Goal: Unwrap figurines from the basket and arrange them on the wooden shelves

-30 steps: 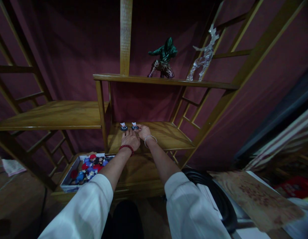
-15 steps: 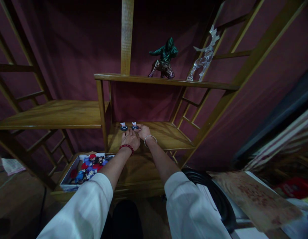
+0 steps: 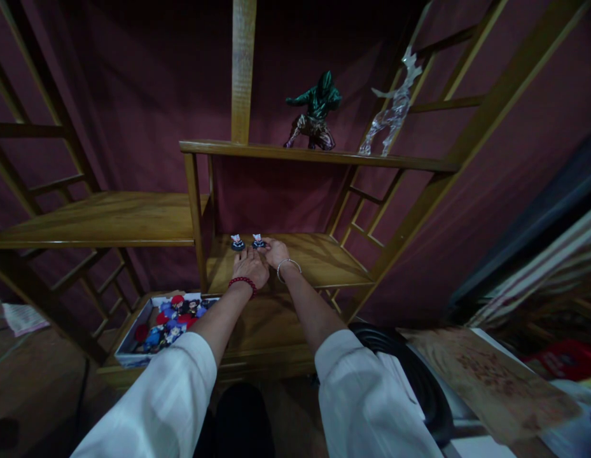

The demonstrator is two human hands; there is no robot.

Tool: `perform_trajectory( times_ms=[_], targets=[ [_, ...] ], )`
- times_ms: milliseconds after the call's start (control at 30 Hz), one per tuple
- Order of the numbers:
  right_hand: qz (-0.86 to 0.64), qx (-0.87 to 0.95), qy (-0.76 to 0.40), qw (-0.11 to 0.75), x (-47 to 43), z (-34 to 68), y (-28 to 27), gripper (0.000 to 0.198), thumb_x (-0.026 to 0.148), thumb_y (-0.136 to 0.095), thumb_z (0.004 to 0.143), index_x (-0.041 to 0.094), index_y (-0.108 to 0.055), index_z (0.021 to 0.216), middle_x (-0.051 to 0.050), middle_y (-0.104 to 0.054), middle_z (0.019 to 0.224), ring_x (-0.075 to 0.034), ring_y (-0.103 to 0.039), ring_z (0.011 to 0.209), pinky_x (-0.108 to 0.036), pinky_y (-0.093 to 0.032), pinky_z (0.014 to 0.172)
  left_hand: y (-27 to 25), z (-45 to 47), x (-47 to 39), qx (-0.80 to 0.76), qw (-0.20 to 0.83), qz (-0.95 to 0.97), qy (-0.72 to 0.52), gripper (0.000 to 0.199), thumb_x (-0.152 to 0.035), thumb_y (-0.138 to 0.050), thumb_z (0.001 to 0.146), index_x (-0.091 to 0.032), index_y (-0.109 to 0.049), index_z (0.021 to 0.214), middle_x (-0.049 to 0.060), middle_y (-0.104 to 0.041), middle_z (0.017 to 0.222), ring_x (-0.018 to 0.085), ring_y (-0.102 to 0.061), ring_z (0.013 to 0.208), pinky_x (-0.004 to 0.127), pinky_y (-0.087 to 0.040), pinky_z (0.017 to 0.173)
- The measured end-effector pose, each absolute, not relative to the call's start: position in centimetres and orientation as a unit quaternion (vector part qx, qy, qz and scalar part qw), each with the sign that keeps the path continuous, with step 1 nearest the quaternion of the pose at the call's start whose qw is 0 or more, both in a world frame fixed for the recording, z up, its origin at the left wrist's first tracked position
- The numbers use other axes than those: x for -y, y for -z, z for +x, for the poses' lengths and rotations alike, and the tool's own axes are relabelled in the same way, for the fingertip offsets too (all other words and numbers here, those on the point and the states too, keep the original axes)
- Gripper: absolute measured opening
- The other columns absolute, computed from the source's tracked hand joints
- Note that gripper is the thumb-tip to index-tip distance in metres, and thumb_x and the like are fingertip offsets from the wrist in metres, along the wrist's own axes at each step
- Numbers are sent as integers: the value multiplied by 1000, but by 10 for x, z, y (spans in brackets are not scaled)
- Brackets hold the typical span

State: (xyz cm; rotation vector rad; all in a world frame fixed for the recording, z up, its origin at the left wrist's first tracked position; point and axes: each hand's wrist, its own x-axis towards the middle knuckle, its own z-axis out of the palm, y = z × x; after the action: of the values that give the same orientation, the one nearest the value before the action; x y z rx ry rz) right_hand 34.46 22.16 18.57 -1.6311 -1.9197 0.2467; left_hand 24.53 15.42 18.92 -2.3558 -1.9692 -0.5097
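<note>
Two small figurines with white tops and dark round bases stand side by side on the wooden middle shelf (image 3: 319,261). The right figurine (image 3: 257,241) is gripped at its right side by the fingertips of my right hand (image 3: 277,253), which wears a pale bracelet. In front of the two, my left hand (image 3: 251,267) lies back up with its fingers stretched forward, a red bead bracelet at its wrist. The left figurine (image 3: 236,242) stands just beyond its fingertips; whether they touch a base I cannot tell.
A white box (image 3: 128,350) of colourful figurines sits lower left. Above, a green crouching statue (image 3: 319,111) and a clear deer-like ornament (image 3: 393,108) stand on the upper shelf (image 3: 276,151). A wooden post (image 3: 196,210) borders the compartment. Black coiled hose (image 3: 419,381) lies lower right.
</note>
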Motion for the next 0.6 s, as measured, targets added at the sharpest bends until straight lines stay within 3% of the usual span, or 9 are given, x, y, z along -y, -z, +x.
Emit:
perform_trajectory(
  times_ms=[333, 600],
  targets=[
    [-625, 726, -70, 279, -221, 344, -187, 29, 28, -58, 73, 27, -60, 102, 0, -66, 92, -13, -59, 84, -20, -44, 74, -188, 245, -153, 624, 33, -754, 201, 45, -30, -28, 81, -7, -48, 115, 15, -43, 128, 25, -32, 120, 39, -28, 94],
    [-616, 731, -69, 285, -220, 344, -187, 29, 30, -57, 73, 25, -60, 101, -1, -65, 94, -13, -59, 83, -19, -43, 73, -187, 244, -154, 626, 26, -753, 200, 47, -30, -29, 81, -5, -44, 119, 15, -42, 129, 26, -32, 119, 39, -27, 94]
  ],
)
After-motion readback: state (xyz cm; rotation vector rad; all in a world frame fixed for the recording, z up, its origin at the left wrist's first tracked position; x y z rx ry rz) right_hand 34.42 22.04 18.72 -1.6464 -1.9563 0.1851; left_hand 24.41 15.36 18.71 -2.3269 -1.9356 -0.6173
